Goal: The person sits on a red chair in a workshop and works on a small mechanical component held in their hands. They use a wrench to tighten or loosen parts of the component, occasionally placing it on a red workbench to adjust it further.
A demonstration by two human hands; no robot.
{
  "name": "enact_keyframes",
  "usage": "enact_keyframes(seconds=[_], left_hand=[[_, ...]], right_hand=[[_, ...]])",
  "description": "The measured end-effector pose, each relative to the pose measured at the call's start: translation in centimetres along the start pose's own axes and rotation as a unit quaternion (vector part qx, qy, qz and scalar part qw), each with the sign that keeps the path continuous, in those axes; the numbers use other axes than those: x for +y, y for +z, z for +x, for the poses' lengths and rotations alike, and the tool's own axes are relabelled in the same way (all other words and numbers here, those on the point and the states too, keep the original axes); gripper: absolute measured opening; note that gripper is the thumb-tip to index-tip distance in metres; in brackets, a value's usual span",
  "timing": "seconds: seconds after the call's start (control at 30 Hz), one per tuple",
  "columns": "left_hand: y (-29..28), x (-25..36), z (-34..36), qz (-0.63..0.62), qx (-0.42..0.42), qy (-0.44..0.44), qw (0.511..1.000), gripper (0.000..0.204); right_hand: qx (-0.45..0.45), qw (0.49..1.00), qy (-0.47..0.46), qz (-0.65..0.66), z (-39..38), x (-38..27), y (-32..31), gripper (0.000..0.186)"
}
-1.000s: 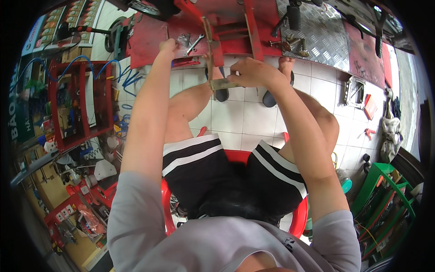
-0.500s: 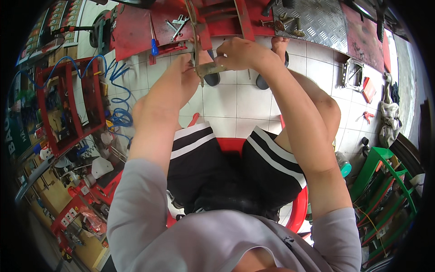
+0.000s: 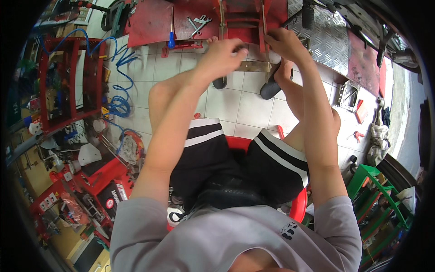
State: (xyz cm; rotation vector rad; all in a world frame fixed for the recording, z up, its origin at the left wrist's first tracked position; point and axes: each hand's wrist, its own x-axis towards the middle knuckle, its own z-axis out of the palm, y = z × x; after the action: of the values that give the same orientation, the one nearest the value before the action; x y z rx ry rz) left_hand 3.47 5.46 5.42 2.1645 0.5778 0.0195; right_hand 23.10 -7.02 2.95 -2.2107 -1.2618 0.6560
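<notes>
Works with left hand curled near a metal crossbar and right hand by the red frame beyond; cannot tell either grip. Seems midway, with wrenches lying loose.

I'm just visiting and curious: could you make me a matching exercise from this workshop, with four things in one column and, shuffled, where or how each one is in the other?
Things
1. Screwdriver
2. Wrenches
3. Coiled hose
4. Flat bar

Where or how
A. In blue loops toward the picture's left
B. Just right of the left hand
C. Blue handle jutting past the edge of the red platform
D. Silver, lying together on that platform

Right pairs: 1-C, 2-D, 3-A, 4-B
</notes>
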Motion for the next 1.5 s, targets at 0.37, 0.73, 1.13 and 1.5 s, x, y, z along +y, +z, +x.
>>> enact_keyframes(seconds=[0.37,0.73,1.13,1.5], left_hand=[[0.7,-1.7,1.4,0.134,-0.057,0.0,0.989,0.025],[0.4,-1.7,1.4,0.132,-0.114,0.02,0.985,0.029],[0.2,-1.4,1.7,0.13,-0.143,-0.005,0.981,0.022],[2.1,-1.5,2.2,0.123,-0.191,-0.005,0.974,0.027]], right_hand=[[-0.098,0.955,0.268,0.087,-7.5,9.3,10.4,0.025],[-0.038,0.98,0.19,0.043,-5.2,12.3,17.8,0.04],[0.155,0.959,0.195,-0.133,-0.4,15.0,14.9,0.041],[-0.028,0.952,0.232,0.197,-2.4,-0.8,-0.2,0.037]])
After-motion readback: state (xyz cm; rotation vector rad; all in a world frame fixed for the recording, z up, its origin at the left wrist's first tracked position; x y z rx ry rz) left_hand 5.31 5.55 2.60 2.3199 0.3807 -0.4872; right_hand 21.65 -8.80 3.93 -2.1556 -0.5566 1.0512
